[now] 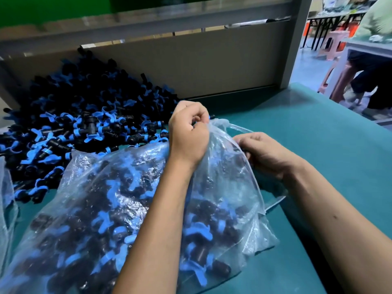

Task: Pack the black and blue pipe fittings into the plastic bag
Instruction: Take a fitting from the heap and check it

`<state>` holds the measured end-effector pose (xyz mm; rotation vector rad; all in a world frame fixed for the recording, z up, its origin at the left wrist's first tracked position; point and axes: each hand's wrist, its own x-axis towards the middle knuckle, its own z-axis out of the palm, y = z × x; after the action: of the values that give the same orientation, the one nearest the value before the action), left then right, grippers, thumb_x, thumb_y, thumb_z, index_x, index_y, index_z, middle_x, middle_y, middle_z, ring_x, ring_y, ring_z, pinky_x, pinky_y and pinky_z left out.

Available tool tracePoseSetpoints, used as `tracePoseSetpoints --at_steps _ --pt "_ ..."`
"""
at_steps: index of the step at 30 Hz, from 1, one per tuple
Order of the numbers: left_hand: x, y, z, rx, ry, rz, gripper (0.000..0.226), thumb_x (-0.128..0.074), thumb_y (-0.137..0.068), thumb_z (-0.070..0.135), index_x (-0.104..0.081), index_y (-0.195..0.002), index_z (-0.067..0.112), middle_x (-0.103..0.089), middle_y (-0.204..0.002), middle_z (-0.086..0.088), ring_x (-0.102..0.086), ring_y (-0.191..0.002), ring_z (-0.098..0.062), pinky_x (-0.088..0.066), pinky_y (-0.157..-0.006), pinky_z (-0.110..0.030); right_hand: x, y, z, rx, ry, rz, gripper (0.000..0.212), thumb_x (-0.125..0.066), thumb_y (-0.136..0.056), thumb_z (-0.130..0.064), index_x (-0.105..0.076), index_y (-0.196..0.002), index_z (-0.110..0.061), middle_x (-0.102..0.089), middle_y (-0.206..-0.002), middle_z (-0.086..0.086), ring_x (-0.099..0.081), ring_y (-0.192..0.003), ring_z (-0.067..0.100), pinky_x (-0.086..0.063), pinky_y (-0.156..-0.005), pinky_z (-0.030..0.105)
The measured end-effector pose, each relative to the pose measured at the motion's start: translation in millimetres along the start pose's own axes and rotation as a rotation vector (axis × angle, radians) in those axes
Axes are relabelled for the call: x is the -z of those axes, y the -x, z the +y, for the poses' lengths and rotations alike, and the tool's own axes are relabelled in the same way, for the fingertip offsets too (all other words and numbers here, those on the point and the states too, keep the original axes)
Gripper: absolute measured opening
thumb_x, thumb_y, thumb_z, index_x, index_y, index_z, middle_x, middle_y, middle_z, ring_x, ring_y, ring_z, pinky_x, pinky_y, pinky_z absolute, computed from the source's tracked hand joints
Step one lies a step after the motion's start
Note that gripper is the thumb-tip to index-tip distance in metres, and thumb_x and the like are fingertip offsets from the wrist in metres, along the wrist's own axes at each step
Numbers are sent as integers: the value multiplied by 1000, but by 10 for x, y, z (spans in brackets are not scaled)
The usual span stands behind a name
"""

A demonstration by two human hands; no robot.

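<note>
Clear plastic bag (89, 187) lying seemingly full, loose black-and-blue fittings (70, 115) heaped beyond

A teal tabletop (318, 128) carries everything here. Toward its far left, against the grey back panel (191, 66), lies a broad loose heap of black and blue pipe fittings (70, 124). Just nearer than that heap, touching its front edge, a clear plastic bag (101, 209) lies on its side, bulging with the same fittings. At the left edge, beside the bag, a sliver of a second clear bag (6, 200) shows. To the right of the bag the teal surface runs bare to its edge.
</note>
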<state>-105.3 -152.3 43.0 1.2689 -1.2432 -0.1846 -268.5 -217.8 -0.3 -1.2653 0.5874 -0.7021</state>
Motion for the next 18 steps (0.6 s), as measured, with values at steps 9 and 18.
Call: tracePoseSetpoints --at_steps 9,18 --pt "-204 78 128 -72 -13 -144 28 -43 -62 3 -48 -56 29 -62 -83 -9 -57 -81 -21 -43 -73 -31 -609 311 -15 -94 361 154 61 -41 -101 7 -57 -52 -25 -44 -28 -13 -52 -46 2 -40 -41 7" --pt "-63 95 -280 216 -463 -342 21 -56 -75 2 -67 -65 16 -64 -66 8 -60 -68 -15 -42 -60 -25 -163 -169 106 288 236 625 32 -46 -75 13 -71 -75 -6 -66 -59 1 -53 -45 11 -43 -47 20"
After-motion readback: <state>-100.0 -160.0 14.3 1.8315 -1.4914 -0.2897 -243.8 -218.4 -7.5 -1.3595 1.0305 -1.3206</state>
